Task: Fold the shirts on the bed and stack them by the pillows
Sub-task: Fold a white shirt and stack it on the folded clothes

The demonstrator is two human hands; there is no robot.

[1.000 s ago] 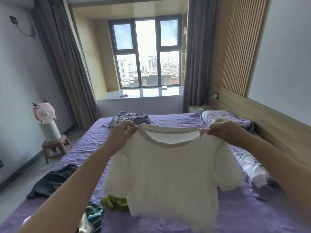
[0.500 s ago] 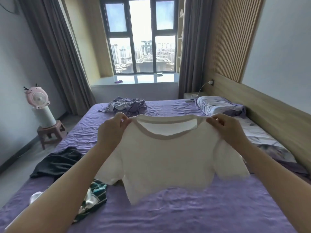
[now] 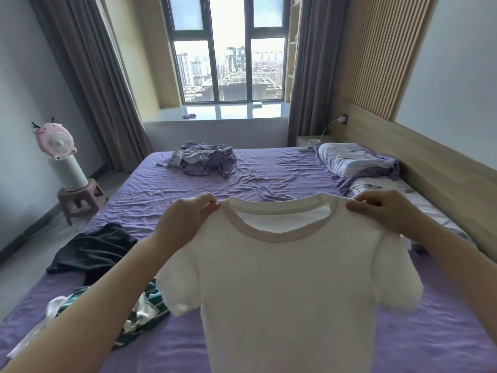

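Note:
A white short-sleeved shirt (image 3: 285, 286) hangs spread out in the air over the purple bed (image 3: 269, 173). My left hand (image 3: 185, 219) pinches its left shoulder beside the collar. My right hand (image 3: 382, 211) pinches the right shoulder. A dark shirt (image 3: 91, 249) lies crumpled at the bed's left edge. A green and white striped garment (image 3: 139, 310) lies near my left forearm. A purple-grey bundle of clothes (image 3: 204, 160) sits at the far side of the bed. The pillows (image 3: 349, 160) lie along the wooden headboard on the right.
A pink fan (image 3: 55, 141) on a white cylinder stands on a small stool (image 3: 80, 197) left of the bed. A bedside table (image 3: 309, 140) with a charger cable is at the far right corner. Grey curtains frame the window (image 3: 228, 49).
The shirt and both hands have risen in view and come closer. The hem has lifted off the bed, and the view has tilted down.

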